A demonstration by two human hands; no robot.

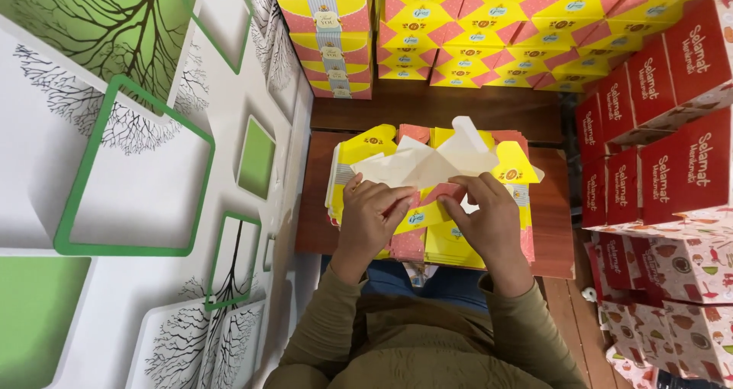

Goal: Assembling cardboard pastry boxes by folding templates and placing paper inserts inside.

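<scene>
Head view looks straight down on two bare hands working a yellow-and-pink cardboard box blank (pixel 427 206). Both hands are closed on it: the left hand (pixel 372 219) pinches its near left part with curled fingers, and the right hand (pixel 489 221) grips the near right part, thumb and fingertips pressed onto a pink panel at the middle. Between and beyond the hands the blank's pale, unprinted inner flaps (pixel 427 160) stand up, half folded, with yellow side panels sticking out to either side.

The blank sits on top of a stack of flat blanks of the same print (pixel 458 253), which lies on a dark wooden table (pixel 553 229) right in front of the person. Olive sleeves (pixel 527 335) cover both forearms, and a strip of blue cloth shows at the lap, under the table's near edge.

Past the table, rows of finished yellow-and-pink boxes (pixel 496 30) are stacked against the back. On the right, red boxes with white lettering (pixel 672 160) are piled high, with pale boxes printed with small pictures (pixel 679 313) below them. On the left stands a white wall panel with green frames and bare-tree drawings (pixel 137 167).
</scene>
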